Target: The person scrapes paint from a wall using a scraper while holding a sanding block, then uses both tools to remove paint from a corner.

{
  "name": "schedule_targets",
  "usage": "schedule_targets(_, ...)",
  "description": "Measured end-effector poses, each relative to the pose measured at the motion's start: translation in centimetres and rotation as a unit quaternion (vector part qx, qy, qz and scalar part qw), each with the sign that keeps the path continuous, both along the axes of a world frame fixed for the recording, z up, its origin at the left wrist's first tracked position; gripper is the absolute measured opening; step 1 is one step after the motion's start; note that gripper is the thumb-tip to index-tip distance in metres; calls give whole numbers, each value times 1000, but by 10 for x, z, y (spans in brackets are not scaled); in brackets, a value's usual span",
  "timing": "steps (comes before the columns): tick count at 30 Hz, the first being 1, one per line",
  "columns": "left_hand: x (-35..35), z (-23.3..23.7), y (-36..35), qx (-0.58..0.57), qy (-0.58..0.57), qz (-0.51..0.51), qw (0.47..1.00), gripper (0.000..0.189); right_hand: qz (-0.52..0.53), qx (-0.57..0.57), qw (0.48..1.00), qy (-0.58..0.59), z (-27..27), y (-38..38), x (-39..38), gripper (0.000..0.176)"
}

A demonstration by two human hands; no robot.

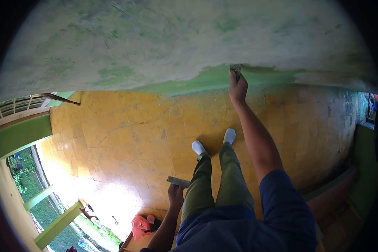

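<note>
Blue fabric of my short-sleeved shirt (239,231) fills the space just under the camera, above olive-green trousers (233,178). From it my right arm reaches out to the pale, green-blotched wall (168,46); my right hand (238,89) is closed around a small, flat, dark-grey scraper (236,68). Its blade meets the wall low down, where the whitish coat borders a bare green band; I judge the arm is stretched so the edge can sit on that border. My left hand (176,195) grips a flat, grey, oblong tool (178,182) beside my thigh, apart from the wall, probably to keep it handy; I cannot tell its material. As for looks, the scraper is dull and smudged, and the wall is cloudy white with scratches, its coat ending raggedly above smoother green. Pale specks dot the yellow tiled floor (147,138) below.
</note>
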State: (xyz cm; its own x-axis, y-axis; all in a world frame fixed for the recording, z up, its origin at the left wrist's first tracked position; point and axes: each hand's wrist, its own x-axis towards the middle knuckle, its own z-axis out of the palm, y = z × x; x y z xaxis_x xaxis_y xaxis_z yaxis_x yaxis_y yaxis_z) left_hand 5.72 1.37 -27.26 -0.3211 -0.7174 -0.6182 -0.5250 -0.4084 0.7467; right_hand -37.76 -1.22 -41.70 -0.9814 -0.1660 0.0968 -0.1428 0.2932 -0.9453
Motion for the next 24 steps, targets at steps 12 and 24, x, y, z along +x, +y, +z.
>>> schedule_targets(12,-8,1,1,7,7,-2,1000,12,21,29,999,-2,21,-9,2,43)
schedule_targets(24,-16,6,-4,2,15,-5,1000,12,24,4,999,-36,27,1,10,39)
